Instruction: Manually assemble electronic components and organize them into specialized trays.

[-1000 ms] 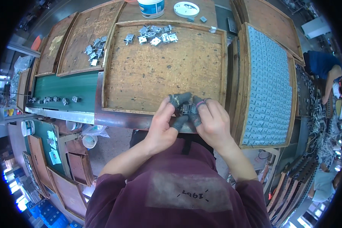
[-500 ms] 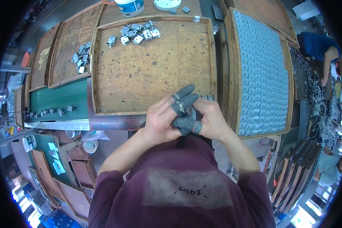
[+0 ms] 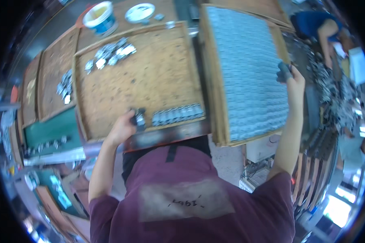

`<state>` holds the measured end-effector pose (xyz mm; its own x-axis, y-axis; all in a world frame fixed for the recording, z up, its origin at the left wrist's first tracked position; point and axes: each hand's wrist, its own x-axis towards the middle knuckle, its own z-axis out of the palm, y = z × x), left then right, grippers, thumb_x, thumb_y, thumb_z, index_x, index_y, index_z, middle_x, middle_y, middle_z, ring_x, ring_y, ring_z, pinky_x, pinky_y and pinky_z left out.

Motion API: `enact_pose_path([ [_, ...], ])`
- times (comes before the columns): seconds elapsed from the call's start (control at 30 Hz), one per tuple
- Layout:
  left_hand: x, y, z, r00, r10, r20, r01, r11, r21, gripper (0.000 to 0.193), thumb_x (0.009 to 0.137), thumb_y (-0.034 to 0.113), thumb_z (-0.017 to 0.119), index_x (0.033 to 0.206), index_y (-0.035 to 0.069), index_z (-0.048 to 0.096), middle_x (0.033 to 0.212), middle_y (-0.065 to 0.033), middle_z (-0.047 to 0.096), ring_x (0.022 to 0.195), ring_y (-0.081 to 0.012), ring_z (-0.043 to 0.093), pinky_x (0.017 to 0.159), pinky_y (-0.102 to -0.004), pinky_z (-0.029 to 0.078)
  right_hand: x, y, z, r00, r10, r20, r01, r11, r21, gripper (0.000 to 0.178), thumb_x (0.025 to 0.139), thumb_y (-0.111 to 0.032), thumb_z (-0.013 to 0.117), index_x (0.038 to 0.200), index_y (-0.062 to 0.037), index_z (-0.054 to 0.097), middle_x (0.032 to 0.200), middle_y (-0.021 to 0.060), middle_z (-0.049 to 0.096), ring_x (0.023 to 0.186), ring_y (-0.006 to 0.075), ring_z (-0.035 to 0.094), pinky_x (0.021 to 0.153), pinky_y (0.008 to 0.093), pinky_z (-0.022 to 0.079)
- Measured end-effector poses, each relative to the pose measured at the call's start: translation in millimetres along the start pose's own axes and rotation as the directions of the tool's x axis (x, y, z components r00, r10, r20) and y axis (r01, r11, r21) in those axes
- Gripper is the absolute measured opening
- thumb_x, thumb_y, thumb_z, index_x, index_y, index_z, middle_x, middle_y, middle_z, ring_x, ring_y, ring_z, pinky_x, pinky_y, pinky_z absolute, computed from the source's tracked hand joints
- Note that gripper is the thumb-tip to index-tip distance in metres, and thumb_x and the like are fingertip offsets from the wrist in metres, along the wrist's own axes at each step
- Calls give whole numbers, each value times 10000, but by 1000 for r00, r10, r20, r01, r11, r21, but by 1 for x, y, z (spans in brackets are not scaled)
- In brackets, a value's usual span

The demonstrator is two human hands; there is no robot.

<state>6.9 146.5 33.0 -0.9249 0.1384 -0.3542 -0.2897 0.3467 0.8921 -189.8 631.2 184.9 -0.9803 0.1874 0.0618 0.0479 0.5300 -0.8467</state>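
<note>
My left hand (image 3: 125,128) is over the near edge of the wooden tray (image 3: 146,85), grey cloth covers on its fingers. Its fingers close on a small shiny metal part (image 3: 140,120). Just right of that, a row of similar metal parts (image 3: 177,115) lines the tray's front rim. My right hand (image 3: 295,77), also with grey finger covers, is stretched out at the right edge of a second tray packed with rows of light-blue pieces (image 3: 247,77). Motion blurs its fingers, so whether they hold anything is unclear.
Loose metal parts (image 3: 111,53) lie heaped at the wooden tray's far left. Behind stand a white-and-blue bucket (image 3: 100,19) and a white lid (image 3: 140,13). More parts sit on a green surface (image 3: 52,131) at left. A co-worker (image 3: 318,30) bends over a metal pile at far right.
My hands, together before, have parted: the left moved left with the metal part, the right reached far right over the blue pieces. The view has swung, uncovering the row of metal parts.
</note>
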Motion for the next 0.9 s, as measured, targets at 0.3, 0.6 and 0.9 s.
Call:
enact_pose_path([
  [0.3,7,12,9,958,-211,195,263,917,-301,666,684,-170,428,1313,7,554,1193,-68,604,1101,-154,575,906,-258,465,118,108,-23,957,272,-106,-290,922,-255,379,877,-305,631,1162,-63,692,1023,145,707,924,206,653,831,329,480],
  [0.6,35,13,-33,987,-110,-113,73,954,-290,538,799,87,677,1316,61,532,1165,-134,598,985,-206,604,863,-335,496,143,121,-35,965,252,-78,-244,964,102,423,804,-212,770,1104,58,643,923,67,668,821,173,613,717,292,472],
  [0.9,106,-2,-145,716,382,-584,279,610,742,260,776,170,694,995,74,591,1135,-124,601,1114,-326,546,892,-448,491,25,6,24,998,-51,21,37,897,441,243,937,-130,643,1141,-3,605,983,47,617,793,117,577,665,241,444],
])
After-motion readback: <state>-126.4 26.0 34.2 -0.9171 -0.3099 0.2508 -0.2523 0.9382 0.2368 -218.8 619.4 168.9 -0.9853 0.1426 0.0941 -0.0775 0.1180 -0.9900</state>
